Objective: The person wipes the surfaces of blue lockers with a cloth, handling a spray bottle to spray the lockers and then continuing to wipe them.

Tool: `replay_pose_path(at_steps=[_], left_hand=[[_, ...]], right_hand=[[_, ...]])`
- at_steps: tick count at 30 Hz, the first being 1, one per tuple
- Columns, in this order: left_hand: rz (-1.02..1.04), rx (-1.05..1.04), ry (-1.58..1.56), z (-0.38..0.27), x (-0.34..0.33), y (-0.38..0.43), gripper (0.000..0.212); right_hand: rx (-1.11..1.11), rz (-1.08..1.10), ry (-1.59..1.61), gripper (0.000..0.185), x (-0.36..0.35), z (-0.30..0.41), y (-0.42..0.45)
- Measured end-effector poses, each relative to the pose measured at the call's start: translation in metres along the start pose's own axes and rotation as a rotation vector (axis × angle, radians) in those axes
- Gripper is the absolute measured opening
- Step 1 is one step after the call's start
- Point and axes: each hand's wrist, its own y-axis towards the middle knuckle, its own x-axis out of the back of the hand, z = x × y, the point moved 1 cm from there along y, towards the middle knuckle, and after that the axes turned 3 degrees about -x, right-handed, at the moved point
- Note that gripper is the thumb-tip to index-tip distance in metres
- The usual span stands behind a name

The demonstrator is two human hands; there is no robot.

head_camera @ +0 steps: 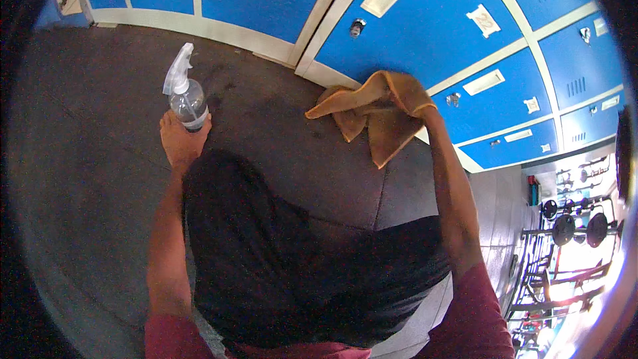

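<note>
My left hand [182, 138] is wrapped around the lower part of a clear plastic spray bottle [188, 100]. The bottle has a white trigger sprayer on top and a little of its label shows. Over to the right, a brown microfibre cloth [384, 104] with orange stitched edges hangs in loose folds from my right hand [429, 113]. The cloth hides most of that hand, so its fingers are not visible. Cloth and hand are at the bottom edge of a blue metal locker door [423, 20]; whether they touch it is unclear.
Blue lockers with pale frames [244, 40], small locks and paper tags line the wall ahead and to the right. My bent knees [224, 199] in dark trousers are above the dark tiled floor [99, 124]. Gym racks with weight plates [563, 229] stand far right.
</note>
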Motion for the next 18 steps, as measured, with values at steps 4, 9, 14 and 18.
replay_pose_path(at_steps=[4,9,14,18], left_hand=[[-0.07,-0.072,-0.016,0.001,-0.001,-0.001,0.064],[-0.025,-0.056,-0.102,0.005,-0.004,-0.001,0.066],[-0.07,-0.131,-0.044,0.006,-0.006,0.002,0.068],[-0.04,-0.053,-0.098,0.006,-0.005,-0.001,0.069]], right_hand=[[0.0,-0.12,0.202,0.044,-0.01,-0.006,-0.004],[-0.063,-0.363,0.261,0.042,0.008,-0.006,-0.003],[0.042,-0.183,0.288,0.04,0.026,-0.007,0.014],[0.223,-0.54,0.243,0.039,0.027,-0.001,0.011]])
